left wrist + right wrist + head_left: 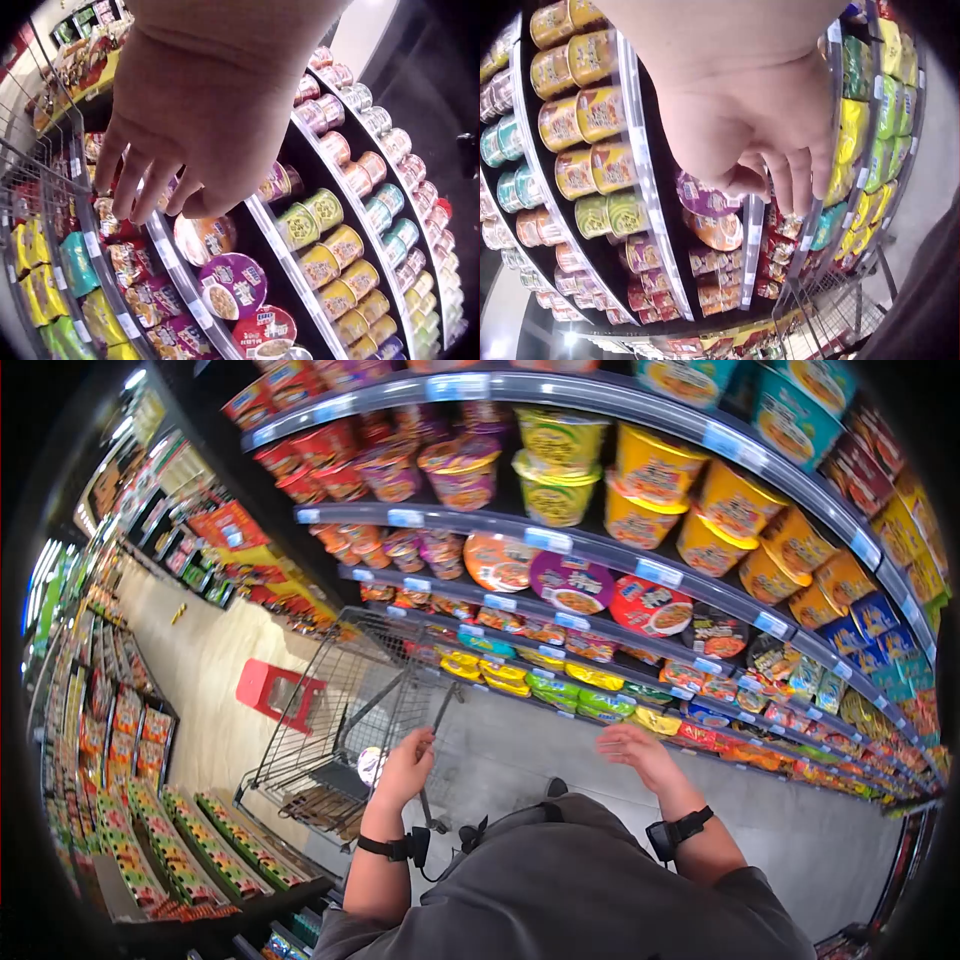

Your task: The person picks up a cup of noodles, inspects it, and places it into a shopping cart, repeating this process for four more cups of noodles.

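Observation:
My left hand point(405, 768) is raised in the air at the right side of a wire shopping cart point(330, 710), its fingers loosely bent and holding nothing. Across from it, my right hand point(640, 752) reaches forward over the grey floor with relaxed fingers, also holding nothing. Both hands are apart from the shelves. Facing me are cup and bowl instant noodles: a purple bowl point(570, 584), a red bowl point(650, 605) and an orange-and-white bowl point(499, 563). In the left wrist view, the fingers point(139, 184) overlap the noodle shelves.
Stacked yellow noodle cups point(655, 465) fill the shelf above the bowls; bagged noodles point(605, 703) line the lower shelves. A red stool point(280, 695) stands beyond the cart. Display racks point(130, 740) run along the left side of the aisle.

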`<state>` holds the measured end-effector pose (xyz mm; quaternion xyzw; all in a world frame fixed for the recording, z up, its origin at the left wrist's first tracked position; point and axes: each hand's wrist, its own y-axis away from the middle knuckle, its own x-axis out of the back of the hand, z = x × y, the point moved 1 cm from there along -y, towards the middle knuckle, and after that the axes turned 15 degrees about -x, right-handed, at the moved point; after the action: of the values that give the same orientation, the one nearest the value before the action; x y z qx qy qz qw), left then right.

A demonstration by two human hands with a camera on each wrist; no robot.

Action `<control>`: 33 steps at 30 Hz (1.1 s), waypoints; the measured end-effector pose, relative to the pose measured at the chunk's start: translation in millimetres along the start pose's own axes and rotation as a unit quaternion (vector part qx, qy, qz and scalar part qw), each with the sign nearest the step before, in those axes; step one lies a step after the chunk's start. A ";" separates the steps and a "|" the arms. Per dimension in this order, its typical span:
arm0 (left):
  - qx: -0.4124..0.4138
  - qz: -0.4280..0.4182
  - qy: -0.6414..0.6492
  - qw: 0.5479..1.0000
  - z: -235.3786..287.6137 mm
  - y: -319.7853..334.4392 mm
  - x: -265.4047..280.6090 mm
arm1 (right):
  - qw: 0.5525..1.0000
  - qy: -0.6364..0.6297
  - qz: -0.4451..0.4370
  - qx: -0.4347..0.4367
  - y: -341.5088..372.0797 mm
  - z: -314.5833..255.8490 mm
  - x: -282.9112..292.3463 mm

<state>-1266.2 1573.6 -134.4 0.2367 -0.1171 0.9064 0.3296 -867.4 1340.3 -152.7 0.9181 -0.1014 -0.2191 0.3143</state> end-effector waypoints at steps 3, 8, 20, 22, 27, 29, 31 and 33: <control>-0.033 -0.023 -0.032 0.999 31.2 -46.5 -29.8 | 0.998 0.051 -0.009 0.033 21.0 -13.9 45.1; -0.055 -0.032 -0.027 0.998 61.5 -92.8 -67.4 | 0.997 0.048 0.015 0.063 42.7 -55.1 73.8; -0.104 -0.013 0.037 0.994 111.4 -149.3 -27.9 | 0.976 0.095 -0.113 0.162 14.3 -143.3 33.7; -0.118 0.001 0.050 0.992 123.0 -170.5 -12.7 | 0.968 0.106 -0.128 0.186 9.4 -170.0 16.8; -0.235 0.036 0.046 0.970 153.3 -253.3 25.9 | 0.954 0.074 -0.124 0.262 3.9 -242.4 -29.9; -0.309 0.067 0.017 0.948 172.2 -285.1 38.5 | 0.953 0.090 -0.112 0.268 0.0 -270.9 -47.0; -0.337 0.055 0.021 0.940 196.1 -314.2 48.8 | 0.928 0.135 -0.115 0.328 -7.0 -294.8 -62.6; -0.387 0.052 0.079 0.917 209.6 -340.0 52.5 | 0.927 0.132 -0.104 0.337 -15.0 -311.7 -75.6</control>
<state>-1005.7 1781.6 91.7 0.0118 -0.4445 0.8220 0.3557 -788.1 1542.6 83.8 0.9959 -0.0309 -0.0802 -0.0271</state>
